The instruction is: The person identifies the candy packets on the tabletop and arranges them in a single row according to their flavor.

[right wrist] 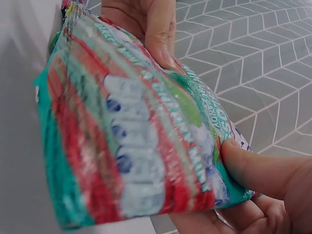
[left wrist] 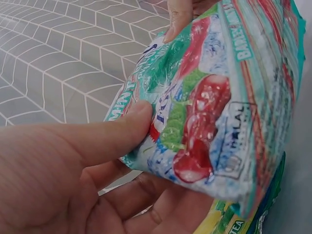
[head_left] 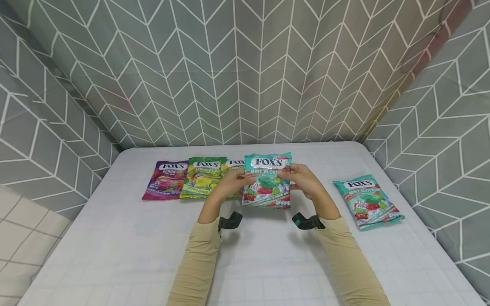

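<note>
Both hands hold one teal candy bag [head_left: 266,182] marked FOX'S Mint Blossom, its front facing me. My left hand [head_left: 231,182] grips its left side, thumb on the front and fingers curled behind, as the left wrist view also shows. At the opposite side my right hand [head_left: 306,180] pinches the bag the same way, thumb [right wrist: 243,158] on the printed face. Behind the left hand lie a green Spring Tea bag [head_left: 203,176] and a second Spring Tea bag [head_left: 232,165], the latter partly hidden by the hand and the held bag.
At the left end of the row lies a purple Berries bag [head_left: 166,180], touching the first green one. Another teal Mint Blossom bag [head_left: 368,201] lies tilted at the right of the white table [head_left: 268,263]. Grey patterned curtains [head_left: 237,72] enclose the back and sides.
</note>
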Demonstrator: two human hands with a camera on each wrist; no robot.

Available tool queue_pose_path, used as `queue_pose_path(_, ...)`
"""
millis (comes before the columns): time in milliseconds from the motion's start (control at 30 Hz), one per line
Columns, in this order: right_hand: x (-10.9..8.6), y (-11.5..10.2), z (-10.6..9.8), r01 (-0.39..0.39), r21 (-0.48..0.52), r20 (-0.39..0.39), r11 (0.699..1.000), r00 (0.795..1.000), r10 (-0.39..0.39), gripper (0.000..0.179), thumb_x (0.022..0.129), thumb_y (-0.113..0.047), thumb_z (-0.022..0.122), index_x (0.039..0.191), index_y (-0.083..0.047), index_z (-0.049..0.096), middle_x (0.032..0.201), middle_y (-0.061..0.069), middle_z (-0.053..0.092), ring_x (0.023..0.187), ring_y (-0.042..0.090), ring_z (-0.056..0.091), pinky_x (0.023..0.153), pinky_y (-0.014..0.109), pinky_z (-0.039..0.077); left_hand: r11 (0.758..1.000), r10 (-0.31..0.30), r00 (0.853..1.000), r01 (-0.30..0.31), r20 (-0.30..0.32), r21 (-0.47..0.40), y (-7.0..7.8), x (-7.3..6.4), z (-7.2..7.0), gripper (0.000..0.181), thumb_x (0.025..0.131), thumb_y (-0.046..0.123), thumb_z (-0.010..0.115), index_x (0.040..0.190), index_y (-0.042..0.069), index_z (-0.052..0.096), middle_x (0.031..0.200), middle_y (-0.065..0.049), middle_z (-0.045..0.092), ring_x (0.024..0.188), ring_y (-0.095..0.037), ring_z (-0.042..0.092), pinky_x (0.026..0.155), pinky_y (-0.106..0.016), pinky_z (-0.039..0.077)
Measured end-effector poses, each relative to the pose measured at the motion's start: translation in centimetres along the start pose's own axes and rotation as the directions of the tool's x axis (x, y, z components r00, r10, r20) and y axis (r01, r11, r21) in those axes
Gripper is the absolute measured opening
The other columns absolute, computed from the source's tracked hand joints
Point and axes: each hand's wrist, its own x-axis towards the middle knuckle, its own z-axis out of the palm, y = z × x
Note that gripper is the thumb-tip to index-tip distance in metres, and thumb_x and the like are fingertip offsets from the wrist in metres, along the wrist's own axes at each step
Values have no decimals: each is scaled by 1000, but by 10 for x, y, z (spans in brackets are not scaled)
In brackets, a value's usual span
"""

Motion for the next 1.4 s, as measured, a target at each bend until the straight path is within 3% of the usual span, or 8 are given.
queue_pose_path(367,0,-1,1,21,-26,2,999,1000,-21,37,99,-12,56,128,11,51,105,11,67,85,16,67,77,36,56,1000,4,1000,-4,-2,14,3,-2,1,32,97,24,61,118,0,63,102,-13,67,85,-23,63,66,-38,56)
queue_pose_path(600,-1,1,-1,21,-59,-18,998,1000,-22,37,99,-12,56,128,10,52,100,8,68,86,15,66,79,37,55,999,3,1000,-2,-22,50,3,-1,3,25,94,25,66,99,1,62,93,-10,67,74,-22,63,66,-43,57)
queue_pose_path(800,-4,-1,-3,24,-94,-28,995,999,-26,37,98,-16,59,125,10,54,96,8,70,86,18,68,82,40,54,999,1,1000,0,-19,37,3,-2,5,25,93,25,67,103,2,65,95,-10,68,75,-21,65,63,-38,57)
queue_pose_path(1067,-2,-2,-2,31,-128,-19,991,999,-34,36,98,-18,60,118,11,57,88,5,69,80,15,67,80,40,55,999,1,1000,0,-17,42,3,-2,3,29,94,24,65,75,7,53,76,-5,60,65,-17,59,68,-46,57)
queue_pose_path(1400,-2,0,-3,18,-109,-6,994,1000,-19,34,100,-14,55,122,11,54,99,10,67,84,17,67,85,46,52,999,-2,1000,3,-20,32,4,-2,6,23,94,24,65,91,1,63,85,-8,66,66,-20,62,66,-43,57)
